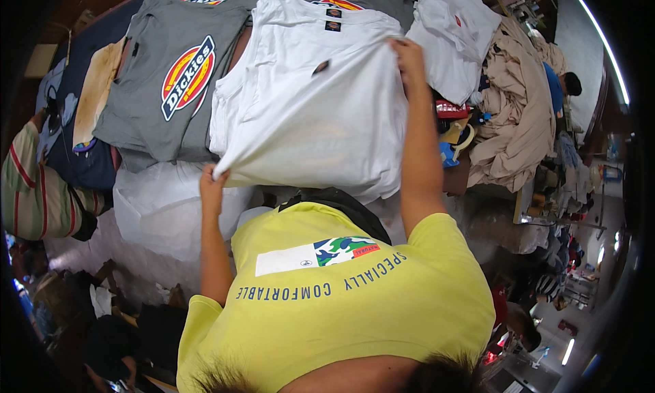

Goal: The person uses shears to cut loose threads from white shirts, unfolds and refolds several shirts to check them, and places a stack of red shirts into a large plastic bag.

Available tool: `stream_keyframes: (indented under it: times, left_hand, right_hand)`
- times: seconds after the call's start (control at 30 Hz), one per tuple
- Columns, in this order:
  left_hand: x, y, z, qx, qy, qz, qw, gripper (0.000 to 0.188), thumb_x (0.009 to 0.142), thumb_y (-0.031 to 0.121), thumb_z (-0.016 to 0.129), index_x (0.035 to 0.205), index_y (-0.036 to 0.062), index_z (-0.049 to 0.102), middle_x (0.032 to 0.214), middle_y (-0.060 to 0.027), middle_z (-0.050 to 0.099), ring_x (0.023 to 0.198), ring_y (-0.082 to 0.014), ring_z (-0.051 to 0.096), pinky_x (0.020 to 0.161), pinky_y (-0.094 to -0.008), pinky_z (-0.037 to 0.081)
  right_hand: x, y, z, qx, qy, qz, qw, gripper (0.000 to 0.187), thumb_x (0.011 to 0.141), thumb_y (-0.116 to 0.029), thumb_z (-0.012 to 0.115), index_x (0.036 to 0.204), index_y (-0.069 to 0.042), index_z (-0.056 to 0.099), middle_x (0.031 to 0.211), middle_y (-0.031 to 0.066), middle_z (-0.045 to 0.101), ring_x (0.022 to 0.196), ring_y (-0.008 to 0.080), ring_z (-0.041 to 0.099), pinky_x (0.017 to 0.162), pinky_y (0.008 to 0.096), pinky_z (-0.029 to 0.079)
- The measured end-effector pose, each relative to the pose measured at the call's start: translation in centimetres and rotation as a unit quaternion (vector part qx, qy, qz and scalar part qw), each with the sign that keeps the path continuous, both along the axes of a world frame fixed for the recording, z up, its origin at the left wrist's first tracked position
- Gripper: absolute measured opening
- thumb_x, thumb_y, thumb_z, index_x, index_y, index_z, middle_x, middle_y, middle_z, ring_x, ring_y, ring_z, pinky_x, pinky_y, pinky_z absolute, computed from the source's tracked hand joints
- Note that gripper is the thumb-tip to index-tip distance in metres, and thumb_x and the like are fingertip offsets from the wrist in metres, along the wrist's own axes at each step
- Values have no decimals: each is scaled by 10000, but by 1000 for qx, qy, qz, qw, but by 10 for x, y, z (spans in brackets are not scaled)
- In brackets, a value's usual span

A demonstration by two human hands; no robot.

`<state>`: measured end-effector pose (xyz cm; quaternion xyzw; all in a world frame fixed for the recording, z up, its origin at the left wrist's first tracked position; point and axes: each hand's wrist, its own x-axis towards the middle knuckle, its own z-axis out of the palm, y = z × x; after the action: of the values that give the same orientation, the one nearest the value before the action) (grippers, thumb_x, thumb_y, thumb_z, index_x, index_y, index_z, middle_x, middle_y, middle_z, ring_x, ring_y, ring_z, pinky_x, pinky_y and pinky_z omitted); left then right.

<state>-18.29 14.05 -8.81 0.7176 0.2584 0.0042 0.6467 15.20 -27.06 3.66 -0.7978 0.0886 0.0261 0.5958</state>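
A white sleeveless shirt [327,96] with a small dark label on its chest is stretched over a stack of like shirts on the table in front of me. My left hand [213,181] pinches its near left corner, just past the table's front edge. Farther up on the right, my right hand [408,57] grips the cloth at the upper right, slightly blurred. Taut folds run diagonally between both hands. Two small neck labels [333,20] show at the far collars of the stack.
Grey shirts [153,72] with a colourful print lie to the left. Folded white shirts [454,38] sit at the far right, beside a heap of beige cloth [515,106] and a tape roll [464,140]. At left stands another person in a striped shirt [44,181]. Clear plastic bags [170,195] hang below.
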Motion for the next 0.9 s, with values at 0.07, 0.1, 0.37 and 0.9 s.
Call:
stream_keyframes:
  times: [0.07,0.1,0.37,0.9]
  left_hand:
    - [19,-5,65,-100,-57,55,992,180,760,89,676,867,35,542,767,18,526,698,-59,460,638,-202,385]
    - [31,-7,93,-61,-96,56,992,174,757,85,679,860,38,547,767,21,528,694,-57,460,633,-200,387]
    - [53,-98,90,130,-167,-210,954,358,719,24,673,1059,87,582,870,-14,554,774,-122,517,687,-251,406]
    - [22,-92,83,169,-98,-214,957,209,757,152,659,814,-34,583,743,-120,553,600,-224,537,555,-326,424]
  right_hand:
    - [-15,-46,35,110,-54,-47,991,183,757,-208,702,818,-67,604,559,-58,422,423,43,406,387,186,336]
    - [-19,-63,43,143,-42,-69,986,179,763,-198,698,793,-70,578,569,-49,439,430,60,438,429,201,393]
    - [-65,-77,-15,-380,-151,-200,890,379,709,-92,621,1077,-138,544,999,131,545,898,297,572,774,378,467]
    - [-37,127,-56,-271,-203,120,933,225,721,-245,609,862,-71,628,886,112,572,826,256,582,729,330,472]
